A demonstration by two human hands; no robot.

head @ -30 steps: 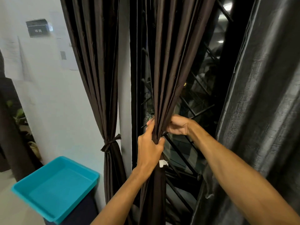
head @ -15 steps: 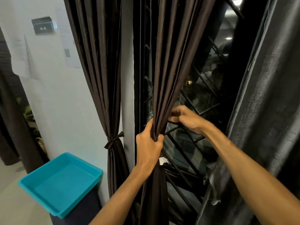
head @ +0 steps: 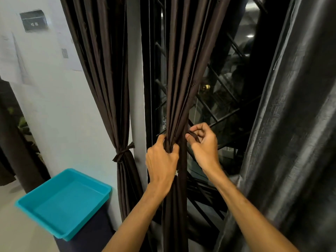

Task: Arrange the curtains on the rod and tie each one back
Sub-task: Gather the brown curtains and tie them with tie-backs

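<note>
The middle curtain hung bunched before the window, beside an already tied curtain. Your left grip was curled tight round its gathered folds; your right grip pinched a dark tie strip just beside them.

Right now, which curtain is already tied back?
The leftmost curtain, beside the white wall: a knotted tie cinches it. The middle curtain is only bunched in the left hand; the right curtain hangs loose.
</note>
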